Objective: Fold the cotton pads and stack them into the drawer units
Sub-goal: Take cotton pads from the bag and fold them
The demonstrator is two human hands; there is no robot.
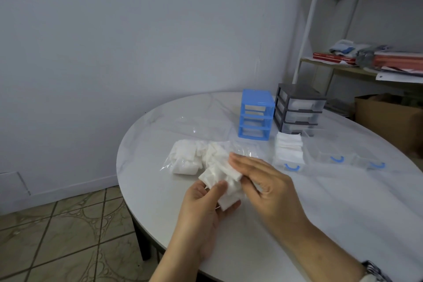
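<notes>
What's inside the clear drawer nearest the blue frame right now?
The clear drawer holds a stack of folded cotton pads, piled above its rim. Whatever lies beneath the top layers is hidden.

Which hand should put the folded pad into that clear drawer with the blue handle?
Probably the right hand. It is on the same side as the filled drawer, which lies just beyond its fingers. The left hand is farther away, cradling the pad from below.
</notes>
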